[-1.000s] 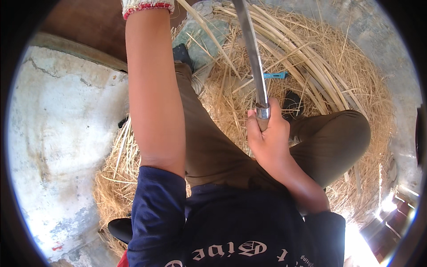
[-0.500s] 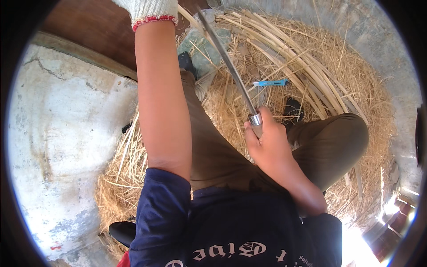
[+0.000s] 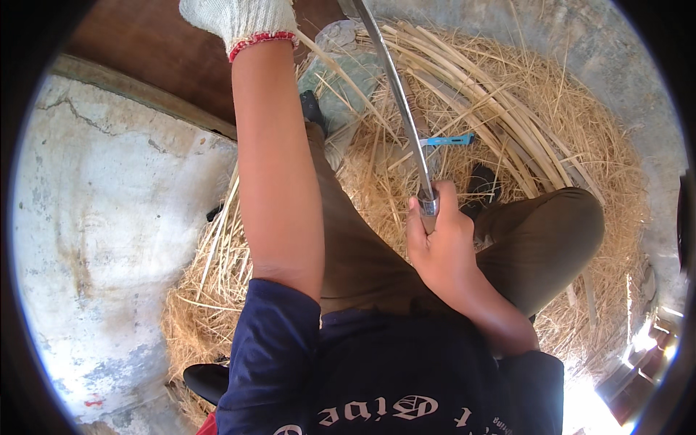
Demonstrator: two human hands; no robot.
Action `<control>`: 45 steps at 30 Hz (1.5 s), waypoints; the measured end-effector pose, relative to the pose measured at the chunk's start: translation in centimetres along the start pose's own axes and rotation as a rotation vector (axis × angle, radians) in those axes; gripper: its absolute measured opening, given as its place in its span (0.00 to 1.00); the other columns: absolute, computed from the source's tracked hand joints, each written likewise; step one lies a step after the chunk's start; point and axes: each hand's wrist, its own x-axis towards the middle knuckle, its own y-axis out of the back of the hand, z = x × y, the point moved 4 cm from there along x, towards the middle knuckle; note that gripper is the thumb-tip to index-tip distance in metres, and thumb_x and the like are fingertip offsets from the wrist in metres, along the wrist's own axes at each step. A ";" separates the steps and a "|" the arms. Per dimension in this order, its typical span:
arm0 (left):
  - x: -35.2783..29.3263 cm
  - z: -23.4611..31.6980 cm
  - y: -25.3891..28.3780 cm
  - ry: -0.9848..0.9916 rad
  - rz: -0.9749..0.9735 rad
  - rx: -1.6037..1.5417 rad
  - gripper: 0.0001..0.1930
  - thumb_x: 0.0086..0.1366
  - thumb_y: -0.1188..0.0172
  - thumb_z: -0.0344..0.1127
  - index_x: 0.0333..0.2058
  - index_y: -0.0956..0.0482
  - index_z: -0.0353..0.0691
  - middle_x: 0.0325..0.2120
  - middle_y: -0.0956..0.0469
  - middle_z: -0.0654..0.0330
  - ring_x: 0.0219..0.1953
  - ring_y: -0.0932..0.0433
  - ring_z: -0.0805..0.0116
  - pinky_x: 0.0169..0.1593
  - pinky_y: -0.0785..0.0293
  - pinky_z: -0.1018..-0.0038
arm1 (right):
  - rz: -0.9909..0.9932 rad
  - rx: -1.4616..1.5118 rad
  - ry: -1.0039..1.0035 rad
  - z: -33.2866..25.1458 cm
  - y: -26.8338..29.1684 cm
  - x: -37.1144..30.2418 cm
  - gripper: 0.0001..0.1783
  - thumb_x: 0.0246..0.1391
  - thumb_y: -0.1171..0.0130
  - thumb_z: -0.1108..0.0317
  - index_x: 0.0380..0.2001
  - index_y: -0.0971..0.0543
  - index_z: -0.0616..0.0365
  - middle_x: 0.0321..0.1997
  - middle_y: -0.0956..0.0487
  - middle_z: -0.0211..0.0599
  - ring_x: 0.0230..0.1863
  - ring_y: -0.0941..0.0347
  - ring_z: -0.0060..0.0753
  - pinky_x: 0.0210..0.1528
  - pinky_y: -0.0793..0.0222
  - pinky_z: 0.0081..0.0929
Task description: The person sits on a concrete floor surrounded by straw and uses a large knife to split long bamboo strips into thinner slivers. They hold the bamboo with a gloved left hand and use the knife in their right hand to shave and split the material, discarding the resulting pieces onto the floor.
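While right hand [image 3: 445,241] grips long knife [image 3: 402,101], pale strips [image 3: 535,129] lie toward far edge of loose straw [image 3: 596,138], gloved left hand [image 3: 245,20] of unclear hold.

From the left of two fisheye cameras on your head, the view faces steeply down, your navy shirt [image 3: 406,362] close at the near edge, a pale wall [image 3: 130,217] left and straw-coloured fibre [image 3: 594,123] far right.
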 end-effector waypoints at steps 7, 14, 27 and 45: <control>1.6 -0.4 0.2 -0.033 0.029 0.012 0.23 0.72 0.42 0.57 0.32 0.21 0.39 0.17 0.31 0.63 0.17 0.34 0.71 0.21 0.39 0.69 | -0.012 -0.080 0.013 0.7 -0.3 0.3 0.18 0.59 0.40 0.72 0.48 0.33 0.64 0.25 0.21 0.57 0.29 0.21 0.66 0.31 0.27 0.54; 0.0 0.8 1.0 -0.012 -0.078 -0.002 0.25 0.72 0.43 0.58 0.38 0.20 0.36 0.22 0.27 0.63 0.21 0.31 0.71 0.24 0.35 0.70 | -0.107 -0.187 0.012 2.2 -1.4 1.2 0.16 0.60 0.41 0.71 0.48 0.33 0.64 0.25 0.20 0.57 0.29 0.20 0.65 0.30 0.26 0.55; 1.3 -0.7 1.0 -0.105 -0.078 0.005 0.26 0.73 0.43 0.56 0.40 0.19 0.32 0.29 0.24 0.61 0.29 0.29 0.69 0.32 0.31 0.69 | -0.016 -0.029 0.063 1.0 -0.8 0.6 0.15 0.59 0.42 0.73 0.46 0.33 0.65 0.23 0.22 0.57 0.27 0.22 0.66 0.30 0.27 0.55; 3.9 -1.8 0.9 -0.198 -0.013 0.019 0.24 0.75 0.44 0.53 0.40 0.19 0.32 0.30 0.22 0.59 0.31 0.27 0.68 0.36 0.29 0.69 | -0.049 -0.113 0.123 0.2 -1.4 0.1 0.17 0.58 0.40 0.72 0.45 0.34 0.65 0.24 0.21 0.57 0.27 0.20 0.64 0.30 0.25 0.55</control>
